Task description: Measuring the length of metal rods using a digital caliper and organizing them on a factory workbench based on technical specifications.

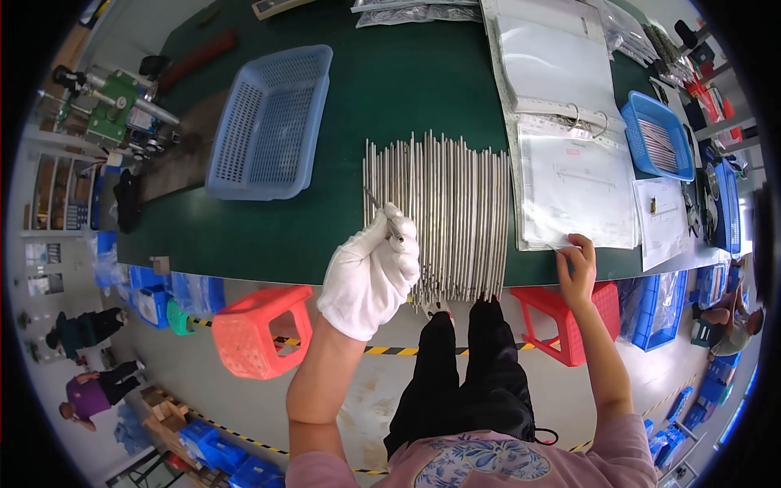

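Observation:
My left hand point(373, 272), in a white glove, is closed round a thin metal rod point(373, 198) above the left side of a row of similar rods point(455, 203). The held rod points up and left from the fingers, with an end showing near the thumb. Those other rods lie side by side on the green tabletop, their near ends reaching the front edge. My bare right hand point(577, 264) pinches the lower corner of a clear-sleeved page in an open ring binder point(573, 183). Printed drawings show faintly through the sleeve.
An unfilled blue mesh basket point(264, 122) stands left of the rods. A smaller blue basket point(657, 134) with rods sits right of the binder. A green metal device point(114, 110) is far left. Red stools point(264, 329) stand below the table edge. Other people are in the background.

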Motion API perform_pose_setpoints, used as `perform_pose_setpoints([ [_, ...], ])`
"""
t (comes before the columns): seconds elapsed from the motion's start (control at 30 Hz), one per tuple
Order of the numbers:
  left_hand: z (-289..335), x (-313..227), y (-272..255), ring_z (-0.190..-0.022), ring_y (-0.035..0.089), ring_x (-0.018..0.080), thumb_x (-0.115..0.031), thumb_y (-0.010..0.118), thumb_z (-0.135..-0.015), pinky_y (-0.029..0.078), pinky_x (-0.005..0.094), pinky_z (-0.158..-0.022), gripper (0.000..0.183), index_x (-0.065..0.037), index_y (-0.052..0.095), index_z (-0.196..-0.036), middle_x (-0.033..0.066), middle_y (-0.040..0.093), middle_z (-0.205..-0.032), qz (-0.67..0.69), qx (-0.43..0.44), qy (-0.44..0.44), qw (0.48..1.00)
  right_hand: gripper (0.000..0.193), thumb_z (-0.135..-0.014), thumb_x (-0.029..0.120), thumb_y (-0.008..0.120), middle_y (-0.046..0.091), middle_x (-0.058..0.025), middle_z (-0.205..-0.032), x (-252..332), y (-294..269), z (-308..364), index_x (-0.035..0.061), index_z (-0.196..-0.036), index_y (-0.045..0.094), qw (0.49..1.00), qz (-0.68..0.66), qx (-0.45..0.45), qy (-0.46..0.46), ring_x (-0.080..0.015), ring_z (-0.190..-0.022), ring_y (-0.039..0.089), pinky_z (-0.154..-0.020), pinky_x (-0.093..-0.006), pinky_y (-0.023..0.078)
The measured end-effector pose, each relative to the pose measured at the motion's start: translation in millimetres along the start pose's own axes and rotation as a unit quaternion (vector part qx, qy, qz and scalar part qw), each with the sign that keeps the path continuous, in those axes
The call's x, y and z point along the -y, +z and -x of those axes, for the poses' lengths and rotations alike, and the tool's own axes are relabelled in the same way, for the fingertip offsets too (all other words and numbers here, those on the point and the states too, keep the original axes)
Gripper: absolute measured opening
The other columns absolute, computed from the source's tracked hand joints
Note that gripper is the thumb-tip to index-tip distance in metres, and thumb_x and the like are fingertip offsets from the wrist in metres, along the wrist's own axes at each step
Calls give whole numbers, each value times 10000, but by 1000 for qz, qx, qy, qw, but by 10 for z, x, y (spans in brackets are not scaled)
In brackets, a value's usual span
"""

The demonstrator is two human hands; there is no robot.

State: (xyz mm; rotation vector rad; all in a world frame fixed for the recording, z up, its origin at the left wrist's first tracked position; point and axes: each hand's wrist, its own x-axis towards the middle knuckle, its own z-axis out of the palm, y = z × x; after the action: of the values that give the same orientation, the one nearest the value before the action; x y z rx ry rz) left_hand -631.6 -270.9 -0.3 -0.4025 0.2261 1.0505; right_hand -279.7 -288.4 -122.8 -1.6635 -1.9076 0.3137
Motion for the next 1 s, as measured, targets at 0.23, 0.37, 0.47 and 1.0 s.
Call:
perform_pose_setpoints([
  [0.23, -115, 68, 107, -811, 589, 143, -174, 425, -955, 524, 263, -741, 201, -42, 575, -967, 47, 568, -891, 8, -41, 65, 997, 66, -720, 33, 612, 547, -138, -1027, -29, 57, -1, 29, -782, 590, 999, 32, -18, -6, -315, -922, 534, -797, -382, 411],
  [0.37, -163, 77, 130, -777, 601, 145, -167, 437, -948, 534, 263, -730, 182, -48, 575, -951, 44, 578, -886, -70, -62, 95, 991, 71, -725, 47, 606, 549, -122, -1017, 26, 19, -57, 38, -794, 589, 998, 52, -16, -6, -305, -922, 536, -805, -383, 398],
  [0.47, -286, 29, 3, -639, 571, 121, -166, 447, -935, 463, 240, -541, 170, -61, 580, -958, 32, 582, -834, -300, -70, 95, 947, 77, -726, 50, 605, 549, -119, -1015, 62, 56, -188, 44, -801, 589, 998, 48, -41, -8, -299, -917, 536, -808, -381, 391],
  [1.0, -1824, -1555, -202, -1021, 560, 324, -291, 411, -886, 433, 381, -886, 376, -52, 565, -1131, 168, 581, -1112, -830, -367, 366, 207, 115, -774, 56, 557, 548, -123, -1045, 47, 393, -446, 40, -888, 549, 994, 92, -57, -28, -305, -942, 519, -849, -392, 383],
])
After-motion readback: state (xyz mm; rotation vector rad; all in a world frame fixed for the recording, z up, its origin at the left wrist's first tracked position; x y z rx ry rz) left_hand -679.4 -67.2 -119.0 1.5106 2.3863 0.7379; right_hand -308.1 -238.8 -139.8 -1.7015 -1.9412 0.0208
